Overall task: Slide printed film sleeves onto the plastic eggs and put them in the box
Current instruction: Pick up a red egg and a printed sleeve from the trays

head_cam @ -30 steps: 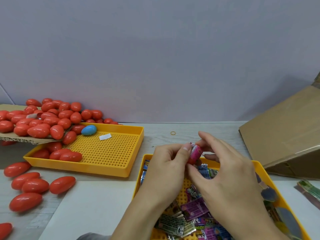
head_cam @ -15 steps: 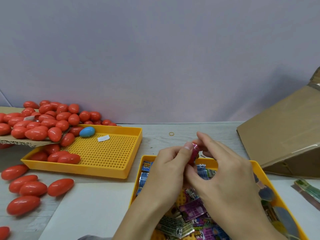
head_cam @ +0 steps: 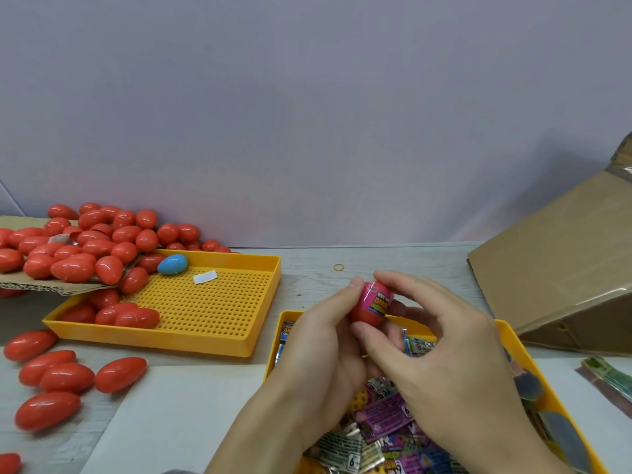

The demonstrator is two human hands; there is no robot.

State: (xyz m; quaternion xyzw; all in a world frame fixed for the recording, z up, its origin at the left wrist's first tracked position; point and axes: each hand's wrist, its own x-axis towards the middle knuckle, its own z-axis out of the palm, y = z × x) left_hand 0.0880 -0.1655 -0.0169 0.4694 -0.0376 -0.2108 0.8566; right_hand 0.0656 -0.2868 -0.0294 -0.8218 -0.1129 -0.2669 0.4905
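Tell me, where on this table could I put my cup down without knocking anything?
Bare spots: the white sheet between the loose red eggs and the sleeve tray, and the tabletop near the rubber band. The perforated tray is half bare. It is crowded around the egg pile and both hands.

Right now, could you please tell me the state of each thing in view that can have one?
Egg: held by both hands, pink sleeve partly on, red end bare.
Left hand: grips the egg.
Right hand: pinches the egg.
Blue egg: unsleeved, in the far tray.
Cardboard box: tilted, no egg visible inside.
Near tray: holds loose sleeves.
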